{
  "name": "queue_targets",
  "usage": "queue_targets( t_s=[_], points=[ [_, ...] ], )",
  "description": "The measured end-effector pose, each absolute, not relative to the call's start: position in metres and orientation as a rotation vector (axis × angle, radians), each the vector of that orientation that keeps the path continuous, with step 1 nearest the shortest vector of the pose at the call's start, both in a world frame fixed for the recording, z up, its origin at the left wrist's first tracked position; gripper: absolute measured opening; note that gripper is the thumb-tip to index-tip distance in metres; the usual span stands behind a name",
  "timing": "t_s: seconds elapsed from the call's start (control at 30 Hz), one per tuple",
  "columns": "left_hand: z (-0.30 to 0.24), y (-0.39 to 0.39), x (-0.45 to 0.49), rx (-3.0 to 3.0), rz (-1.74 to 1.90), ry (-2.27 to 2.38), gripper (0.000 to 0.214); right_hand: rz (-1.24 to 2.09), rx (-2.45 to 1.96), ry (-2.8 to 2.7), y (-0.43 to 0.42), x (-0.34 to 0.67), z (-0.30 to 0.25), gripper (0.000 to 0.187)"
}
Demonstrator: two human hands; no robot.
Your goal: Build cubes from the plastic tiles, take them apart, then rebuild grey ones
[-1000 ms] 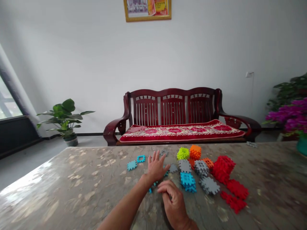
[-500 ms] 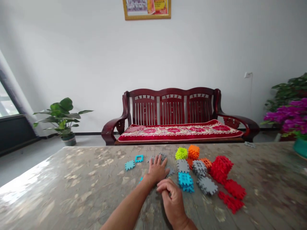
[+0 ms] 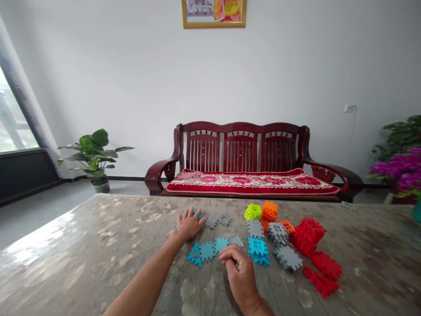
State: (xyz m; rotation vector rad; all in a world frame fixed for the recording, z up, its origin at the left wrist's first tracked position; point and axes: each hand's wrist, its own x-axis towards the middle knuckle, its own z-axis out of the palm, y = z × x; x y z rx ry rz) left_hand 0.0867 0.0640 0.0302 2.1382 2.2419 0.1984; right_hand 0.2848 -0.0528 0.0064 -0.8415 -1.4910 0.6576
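My left hand (image 3: 189, 224) lies flat with fingers spread over a blue tile (image 3: 197, 213), which shows only partly past the fingers. Right of it lie a solid grey tile (image 3: 211, 223) and a grey tile with an open centre (image 3: 225, 219). Nearer me runs a row of notched plastic tiles: a blue triangle (image 3: 194, 254), two teal squares (image 3: 207, 251) and a grey piece (image 3: 236, 240). My right hand (image 3: 239, 268) rests just below the row's right end, fingers curled in a loose fist, and nothing shows in it.
To the right stand stacks of blue (image 3: 258, 251), grey (image 3: 287, 257), yellow-green (image 3: 253, 211), orange (image 3: 270, 211) and red tiles (image 3: 308, 237) on the patterned table (image 3: 82, 254). Beyond the table is a wooden bench (image 3: 238, 149). Potted plants (image 3: 95, 153) stand at both sides.
My left hand has slid left from the grey tiles to over the blue ones, uncovering the tile row. My right hand stays curled in nearly the same spot. The view has turned slightly left.
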Motion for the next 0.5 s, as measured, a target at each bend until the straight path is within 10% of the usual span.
queue_targets(
  t_s=[0.5],
  points=[
    [0.018,0.001,0.089,1.836,0.535,2.299,0.052,0.640,-0.933,-1.611,-0.055,0.288,0.004,0.025]
  ],
)
